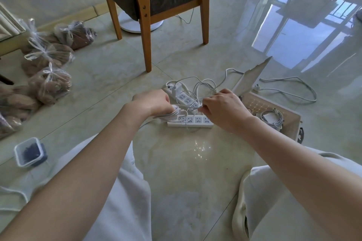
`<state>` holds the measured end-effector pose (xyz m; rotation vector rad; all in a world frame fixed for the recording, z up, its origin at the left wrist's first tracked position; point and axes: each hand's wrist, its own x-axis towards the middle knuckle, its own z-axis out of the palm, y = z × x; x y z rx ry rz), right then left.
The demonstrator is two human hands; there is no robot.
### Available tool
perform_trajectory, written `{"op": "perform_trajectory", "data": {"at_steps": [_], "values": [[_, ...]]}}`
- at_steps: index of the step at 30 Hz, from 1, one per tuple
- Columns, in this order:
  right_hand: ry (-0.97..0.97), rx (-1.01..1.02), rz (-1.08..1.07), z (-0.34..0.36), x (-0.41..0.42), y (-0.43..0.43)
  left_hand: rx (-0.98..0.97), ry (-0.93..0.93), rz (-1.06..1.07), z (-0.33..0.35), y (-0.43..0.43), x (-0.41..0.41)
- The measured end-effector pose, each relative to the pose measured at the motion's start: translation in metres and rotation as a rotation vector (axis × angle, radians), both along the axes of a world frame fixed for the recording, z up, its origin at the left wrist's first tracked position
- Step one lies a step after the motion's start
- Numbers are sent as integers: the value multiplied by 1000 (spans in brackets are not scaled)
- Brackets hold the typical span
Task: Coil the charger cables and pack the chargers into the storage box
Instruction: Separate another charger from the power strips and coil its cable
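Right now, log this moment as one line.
step: coiling cable | left hand: holds coil | right hand: pinches cable | box: open, charger inside

We see our arms bare all the way down to the left hand (154,103) and right hand (223,109), and loose off-white trousers (121,191) of soft, creased cloth covering both legs.

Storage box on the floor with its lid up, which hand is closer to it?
Right. The right hand sits just left of the storage box, pinching the white cable. The left hand is farther left, across the power strips, gripping the cable's coiled part.
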<state>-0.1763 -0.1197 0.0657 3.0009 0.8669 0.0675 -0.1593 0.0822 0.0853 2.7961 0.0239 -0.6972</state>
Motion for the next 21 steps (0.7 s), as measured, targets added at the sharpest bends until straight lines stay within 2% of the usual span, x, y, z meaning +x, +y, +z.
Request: {"op": "perform_trajectory", "data": {"at_steps": [4,7,13,16,21], "values": [[69,47,-131,6,-3,6,225,-241,62,0,-7,1],[119,161,-133,12,-13,11,188,-288,186,-2,-3,5],[102,254,87,3,-37,25,-83,-289,316,-7,-6,8],[67,266,74,-2,-43,28,-269,-306,370,-6,-10,7],[188,306,77,-5,-47,33,-785,-173,556,-1,-22,8]]}}
